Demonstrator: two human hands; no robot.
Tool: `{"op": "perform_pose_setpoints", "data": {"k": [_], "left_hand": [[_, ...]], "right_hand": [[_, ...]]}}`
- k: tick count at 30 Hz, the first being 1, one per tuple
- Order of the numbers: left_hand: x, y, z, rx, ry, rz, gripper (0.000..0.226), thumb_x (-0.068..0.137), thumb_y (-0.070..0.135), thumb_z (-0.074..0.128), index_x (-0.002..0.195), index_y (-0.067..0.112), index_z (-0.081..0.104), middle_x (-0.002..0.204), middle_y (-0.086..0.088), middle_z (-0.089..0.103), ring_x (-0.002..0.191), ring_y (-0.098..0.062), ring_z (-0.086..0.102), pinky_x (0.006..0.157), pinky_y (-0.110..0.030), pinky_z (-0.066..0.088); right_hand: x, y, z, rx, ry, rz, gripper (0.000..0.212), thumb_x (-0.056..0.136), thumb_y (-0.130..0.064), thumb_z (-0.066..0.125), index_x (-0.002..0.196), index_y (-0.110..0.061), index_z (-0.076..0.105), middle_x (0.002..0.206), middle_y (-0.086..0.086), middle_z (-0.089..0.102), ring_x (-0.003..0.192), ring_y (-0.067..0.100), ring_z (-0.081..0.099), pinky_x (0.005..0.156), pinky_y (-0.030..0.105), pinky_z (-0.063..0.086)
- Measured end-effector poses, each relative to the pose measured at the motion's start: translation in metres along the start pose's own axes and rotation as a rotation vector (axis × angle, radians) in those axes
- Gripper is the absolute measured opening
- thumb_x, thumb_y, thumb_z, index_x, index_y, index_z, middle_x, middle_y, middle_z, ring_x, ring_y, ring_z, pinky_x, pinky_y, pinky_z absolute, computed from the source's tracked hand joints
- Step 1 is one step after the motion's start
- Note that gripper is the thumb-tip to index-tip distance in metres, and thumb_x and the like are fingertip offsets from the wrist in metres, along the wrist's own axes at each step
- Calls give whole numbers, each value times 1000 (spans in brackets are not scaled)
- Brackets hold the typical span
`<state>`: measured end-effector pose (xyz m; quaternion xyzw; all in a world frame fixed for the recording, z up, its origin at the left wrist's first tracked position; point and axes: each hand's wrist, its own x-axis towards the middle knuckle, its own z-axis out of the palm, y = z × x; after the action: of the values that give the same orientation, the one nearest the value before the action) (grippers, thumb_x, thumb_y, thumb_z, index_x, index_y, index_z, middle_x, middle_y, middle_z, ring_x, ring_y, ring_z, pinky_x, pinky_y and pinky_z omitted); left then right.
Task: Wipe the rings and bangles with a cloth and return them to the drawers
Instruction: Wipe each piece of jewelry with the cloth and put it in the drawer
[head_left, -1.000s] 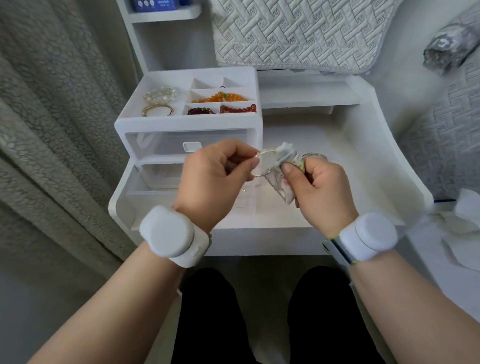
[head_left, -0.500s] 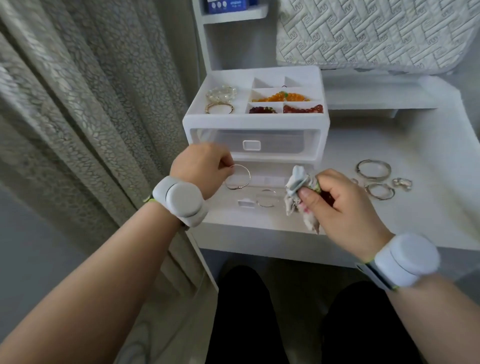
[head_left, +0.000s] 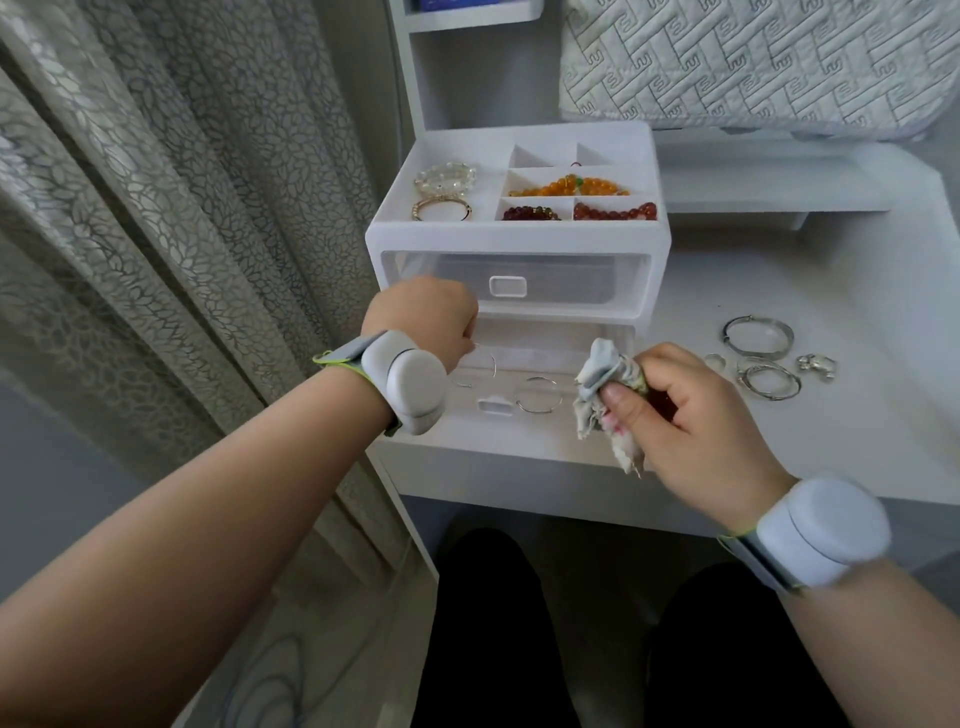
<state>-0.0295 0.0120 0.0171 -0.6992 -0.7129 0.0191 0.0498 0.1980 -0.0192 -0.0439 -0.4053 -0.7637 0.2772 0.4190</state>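
My left hand (head_left: 423, 317) hovers over the open lower drawer (head_left: 493, 408) of the white drawer unit (head_left: 519, 240). Its curled fingers pinch a thin silver bangle (head_left: 485, 364), which hangs down inside the drawer. A second thin bangle (head_left: 540, 396) lies on the drawer floor. My right hand (head_left: 691, 415) grips a crumpled pale cloth (head_left: 605, 382) at the drawer's right end. On the desk to the right lie a large silver bangle (head_left: 758, 335), a smaller bangle (head_left: 770, 380) and a silver ring (head_left: 816, 364).
The unit's top tray holds bead bracelets (head_left: 571, 186) and a gold bangle (head_left: 441, 209). Its upper drawer (head_left: 511, 286) is closed. A grey curtain (head_left: 182, 208) hangs close on the left. A quilted cushion (head_left: 753, 62) sits on the raised shelf behind.
My hands have parted. The left hand carried the thin bangle from the cloth down into the open lower drawer. The right hand kept the cloth and sank toward the desk.
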Motion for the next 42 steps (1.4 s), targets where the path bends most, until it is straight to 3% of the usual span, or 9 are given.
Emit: {"op": "perform_pose_setpoints", "data": {"k": [3, 8, 14, 20, 27, 30, 33, 37, 42], "left_hand": [[2, 2, 5, 11, -33, 20, 10, 87, 27, 58, 78, 22, 57, 89, -3, 63, 83, -26, 59, 61, -30, 40], [7, 5, 6, -49, -98, 28, 15, 85, 26, 61, 71, 25, 56, 89, -1, 64, 83, -24, 60, 62, -28, 41], [9, 6, 4, -95, -152, 41, 12, 85, 24, 61, 74, 22, 61, 81, 4, 61, 79, -19, 57, 61, -26, 39], [6, 5, 2, -123, -146, 44, 10, 85, 21, 60, 78, 19, 67, 85, 2, 66, 80, -20, 60, 64, -27, 43], [-9, 41, -11, -281, 106, 113, 14, 88, 30, 58, 90, 20, 67, 90, 5, 67, 83, -17, 59, 74, -34, 52], [-19, 73, -12, -495, 245, 169, 18, 88, 27, 59, 104, 19, 65, 98, 6, 66, 85, -14, 60, 79, -30, 48], [-21, 107, -8, -681, 286, 211, 26, 87, 23, 62, 112, 18, 62, 104, 4, 63, 81, -9, 60, 81, -24, 47], [-19, 145, -1, -764, 314, 257, 32, 87, 20, 63, 118, 15, 60, 111, -1, 61, 83, -6, 57, 82, -23, 50], [-19, 190, 17, -783, 286, 298, 32, 86, 17, 63, 118, 13, 60, 109, -4, 60, 88, -15, 60, 83, -31, 50]], "right_hand": [[0, 2, 0, 16, -1, 14, 20, 90, -27, 55, 73, -21, 62, 82, -7, 53, 58, 12, 56, 60, 30, 49], [0, 1, -1, 21, -5, 18, 20, 91, -22, 57, 73, -15, 64, 83, -4, 53, 60, 14, 57, 61, 33, 49], [-2, 3, -2, 14, 4, 19, 18, 90, -17, 59, 73, -14, 65, 84, -2, 54, 67, 13, 56, 63, 22, 46], [-3, 4, -8, 14, 56, 3, 26, 86, -30, 53, 74, -11, 65, 86, 0, 54, 70, 14, 54, 62, 20, 43], [-12, 20, -42, -25, 186, 16, 21, 91, -25, 57, 77, -11, 64, 81, 5, 59, 69, 13, 57, 63, 22, 45], [-18, 34, -61, -70, 292, 83, 19, 92, -21, 57, 81, -8, 64, 77, 8, 62, 69, 21, 59, 64, 35, 48], [-28, 48, -82, -80, 428, 189, 16, 92, -21, 57, 83, -10, 64, 76, 10, 65, 68, 26, 61, 64, 36, 50], [-41, 68, -104, -125, 568, 267, 14, 91, -23, 58, 79, -18, 63, 66, -6, 63, 57, 6, 56, 61, 25, 47], [-54, 86, -115, -77, 558, 296, 22, 89, -22, 57, 68, -19, 60, 61, 0, 61, 53, 12, 53, 56, 25, 44]]}}
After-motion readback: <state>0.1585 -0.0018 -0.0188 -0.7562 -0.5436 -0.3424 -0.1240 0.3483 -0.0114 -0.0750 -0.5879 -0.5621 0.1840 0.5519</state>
